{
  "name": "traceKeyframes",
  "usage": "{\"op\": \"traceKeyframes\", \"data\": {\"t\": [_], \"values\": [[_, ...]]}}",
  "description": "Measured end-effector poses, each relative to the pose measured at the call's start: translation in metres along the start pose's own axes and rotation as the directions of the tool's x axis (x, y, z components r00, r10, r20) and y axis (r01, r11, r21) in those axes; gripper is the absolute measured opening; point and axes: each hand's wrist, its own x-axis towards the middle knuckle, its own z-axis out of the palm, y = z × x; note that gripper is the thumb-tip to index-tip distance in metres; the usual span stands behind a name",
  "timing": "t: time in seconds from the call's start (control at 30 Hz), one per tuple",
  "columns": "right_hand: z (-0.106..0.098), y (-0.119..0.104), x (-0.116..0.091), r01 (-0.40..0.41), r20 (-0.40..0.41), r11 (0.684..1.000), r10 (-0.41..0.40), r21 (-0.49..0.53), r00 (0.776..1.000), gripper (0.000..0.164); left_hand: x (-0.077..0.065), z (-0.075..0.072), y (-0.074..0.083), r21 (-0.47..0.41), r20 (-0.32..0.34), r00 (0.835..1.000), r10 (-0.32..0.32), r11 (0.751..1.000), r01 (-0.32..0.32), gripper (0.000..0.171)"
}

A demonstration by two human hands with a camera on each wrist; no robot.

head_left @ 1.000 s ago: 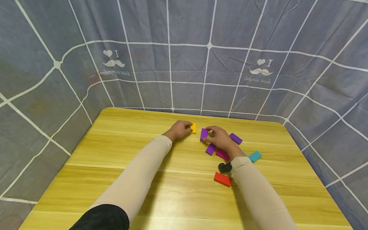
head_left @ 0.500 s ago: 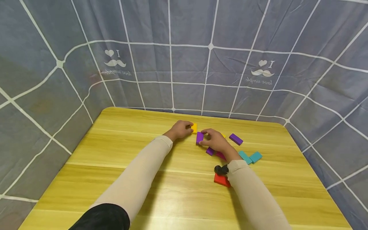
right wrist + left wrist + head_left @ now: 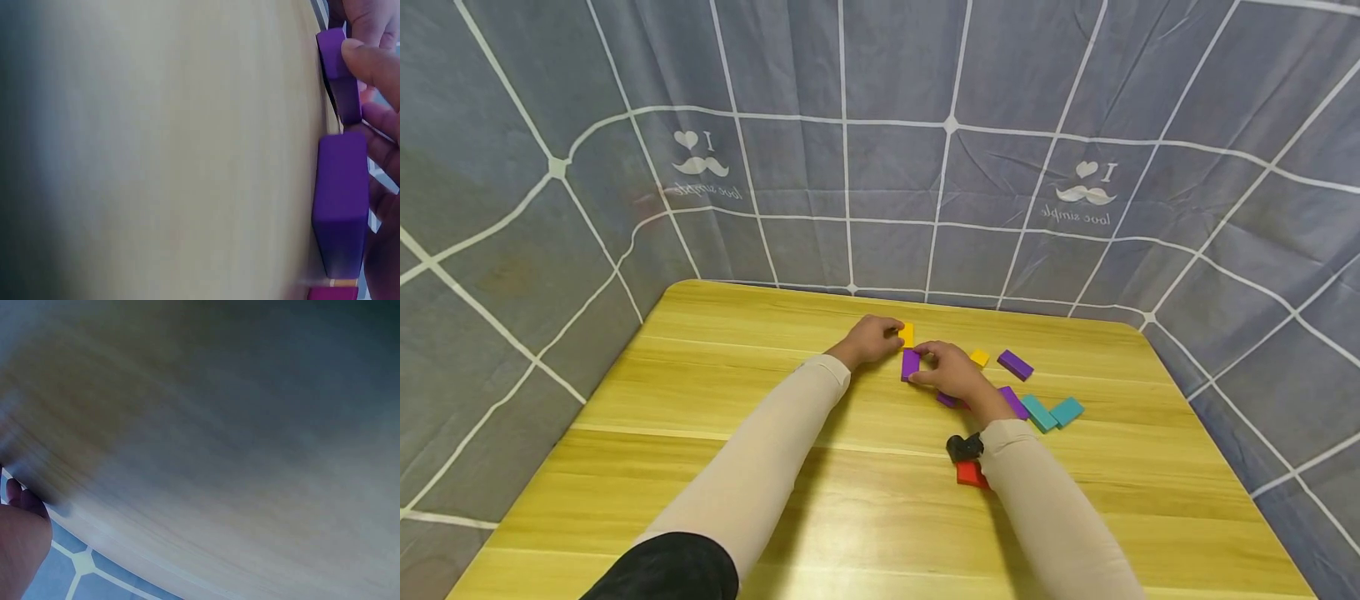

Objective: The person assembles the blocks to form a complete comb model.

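In the head view my left hand [image 3: 870,339] holds a yellow block [image 3: 907,335] by its left side, thumb and finger at its ends. Just in front of it is a flat purple block [image 3: 910,365], its end touching or nearly touching the yellow one. My right hand [image 3: 951,372] pinches that purple block from the right. The right wrist view shows the pinched purple block [image 3: 335,59] under the thumb, with another purple block [image 3: 341,187] nearer the camera. In the left wrist view only part of the left hand [image 3: 25,544] appears; the yellow block is out of sight.
Around my right hand lie a second yellow block [image 3: 979,358], purple blocks [image 3: 1016,364], two teal blocks [image 3: 1037,412] and a red block [image 3: 972,474] partly under the wrist camera [image 3: 964,447]. A grey gridded curtain [image 3: 895,167] surrounds the wooden table [image 3: 737,333].
My right hand has moved left and slightly toward me with the purple block, bringing it below the yellow one. The second yellow block and another purple block have come into sight. My left hand stays put.
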Motion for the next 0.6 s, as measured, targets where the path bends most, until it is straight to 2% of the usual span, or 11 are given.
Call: {"op": "traceKeyframes", "data": {"t": [0.27,0.6], "values": [[0.0052,-0.0037,0.0039,-0.016,-0.035,0.999,0.017,0.037,0.999,0.053,0.0002,-0.0023,-0.0014,-0.005,0.003,1.0,0.024,1.0,-0.023,0.04],[0.0085,-0.0059,0.0047,-0.016,-0.044,1.0,0.017,0.02,0.999,0.052,0.0017,-0.0012,-0.0052,-0.024,0.013,1.0,0.009,1.0,-0.008,0.041]]}}
